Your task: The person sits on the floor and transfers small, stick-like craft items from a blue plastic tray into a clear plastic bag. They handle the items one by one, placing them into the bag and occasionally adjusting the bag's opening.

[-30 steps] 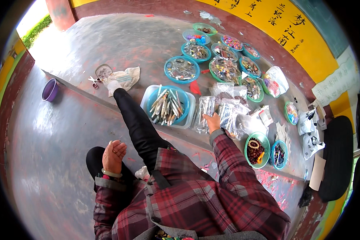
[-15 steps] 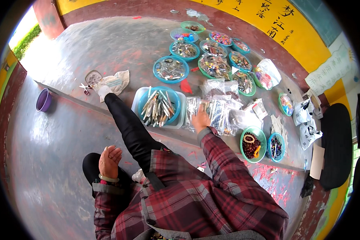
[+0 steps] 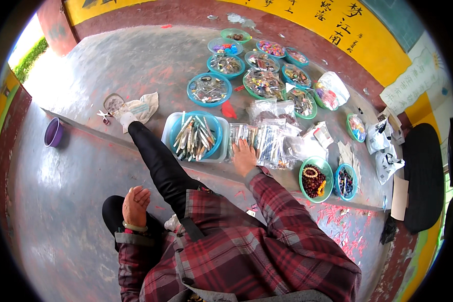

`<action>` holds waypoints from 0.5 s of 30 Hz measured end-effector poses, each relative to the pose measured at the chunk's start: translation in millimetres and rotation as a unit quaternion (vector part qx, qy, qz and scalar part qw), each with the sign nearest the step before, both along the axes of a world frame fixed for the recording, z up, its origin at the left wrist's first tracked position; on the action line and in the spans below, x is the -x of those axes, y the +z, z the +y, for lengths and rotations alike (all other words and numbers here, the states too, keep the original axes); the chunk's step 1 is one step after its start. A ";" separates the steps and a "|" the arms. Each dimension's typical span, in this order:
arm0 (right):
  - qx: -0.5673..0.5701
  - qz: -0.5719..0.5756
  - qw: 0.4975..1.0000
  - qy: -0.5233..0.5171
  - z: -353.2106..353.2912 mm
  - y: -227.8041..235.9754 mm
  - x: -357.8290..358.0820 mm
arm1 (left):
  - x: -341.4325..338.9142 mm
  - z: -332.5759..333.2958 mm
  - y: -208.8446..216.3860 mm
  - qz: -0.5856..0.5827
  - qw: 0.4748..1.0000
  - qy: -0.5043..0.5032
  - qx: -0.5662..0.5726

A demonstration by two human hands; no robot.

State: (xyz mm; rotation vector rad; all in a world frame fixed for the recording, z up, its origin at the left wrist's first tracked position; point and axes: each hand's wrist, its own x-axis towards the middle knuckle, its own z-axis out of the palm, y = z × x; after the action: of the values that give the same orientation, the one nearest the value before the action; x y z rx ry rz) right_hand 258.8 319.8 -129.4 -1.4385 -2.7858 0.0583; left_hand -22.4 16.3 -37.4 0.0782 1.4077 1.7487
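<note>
My right hand (image 3: pixel 244 158) lies palm down with its fingers stretched out over the near part of a clear plastic bag (image 3: pixel 242 132) of slim stick-like pieces. More clear bags (image 3: pixel 272 141) with similar long pieces are spread just right of it. To the left stands a blue bowl (image 3: pixel 220 132) inside a translucent tub (image 3: pixel 166 126), heaped with pen-like sticks (image 3: pixel 194 137) in white, brown and green. Over my bent leg, apart from all the goods, my left hand (image 3: pixel 135 205) hovers with nothing in it, its fingers loosely extended.
Several round bowls (image 3: pixel 209 89) of small goods cover the raised ledge farther back. A green bowl of beads (image 3: pixel 316 179) and a blue one (image 3: pixel 346 182) sit at its right edge. Scissors (image 3: pixel 104 117), a cloth (image 3: pixel 145 107) and a purple basin (image 3: pixel 54 133) are at the left.
My right hand has gone from a pointing shape to lying flatter, fingers spread, and slightly nearer and to the left on the bag. My left hand has barely moved.
</note>
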 end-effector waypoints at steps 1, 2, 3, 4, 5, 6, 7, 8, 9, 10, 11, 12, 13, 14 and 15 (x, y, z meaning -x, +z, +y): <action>-0.018 0.057 0.998 -0.008 1.2 -3.5 -5.4 | -0.1 1.0 1.2 0.001 1.000 0.001 0.006; -0.009 0.102 0.994 -0.032 0.2 -0.1 -13.3 | -0.1 2.3 1.7 0.003 1.000 0.002 0.013; 0.003 0.146 0.988 -0.052 -5.7 14.7 -18.8 | -0.9 -0.3 1.0 0.005 1.000 0.007 0.016; 0.013 0.190 0.979 -0.076 -7.4 23.5 -28.0 | -0.8 -0.6 0.1 0.008 1.000 0.008 0.019; -0.019 0.270 0.958 -0.093 -0.4 13.9 -42.3 | -0.9 -1.1 -0.9 0.011 1.000 0.009 0.021; -0.062 0.325 0.934 -0.134 2.1 7.1 -57.8 | -1.0 -0.1 -2.0 0.011 1.000 0.008 0.018; -0.104 0.377 0.904 -0.173 2.8 -1.0 -74.0 | -1.0 0.0 -3.0 0.011 1.000 0.009 0.014; -0.135 0.380 0.883 -0.241 10.3 -23.6 -95.9 | -0.6 2.1 -3.1 0.012 1.000 0.007 0.011; -0.165 0.380 0.857 -0.306 21.7 -49.6 -118.5 | 0.1 3.7 -4.2 0.012 1.000 0.004 0.011; -0.105 0.430 0.828 -0.345 32.7 -66.8 -139.2 | 0.5 3.0 -5.8 0.012 1.000 0.004 0.012; -0.045 0.475 0.791 -0.382 42.0 -79.9 -159.4 | 0.8 3.1 -7.6 0.011 1.000 0.004 0.012; 0.017 0.518 0.748 -0.415 43.2 -76.9 -165.0 | 0.9 2.5 -7.9 0.011 1.000 0.003 0.013; 0.092 0.569 0.678 -0.456 46.0 -74.6 -167.5 | 0.9 1.8 -8.0 0.010 1.000 0.004 0.013; 0.166 0.611 0.598 -0.491 51.8 -71.0 -170.4 | 0.8 0.7 -7.8 0.009 1.000 0.004 0.014; 0.236 0.645 0.510 -0.518 55.2 -64.7 -171.9 | 0.0 1.1 -7.4 0.010 1.000 0.006 0.014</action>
State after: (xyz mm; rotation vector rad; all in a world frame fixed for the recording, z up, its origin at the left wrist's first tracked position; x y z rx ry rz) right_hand 430.7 375.0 -194.0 -1.6687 -0.5120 1.2557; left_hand -22.4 17.4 -44.7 0.0733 1.4494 1.7414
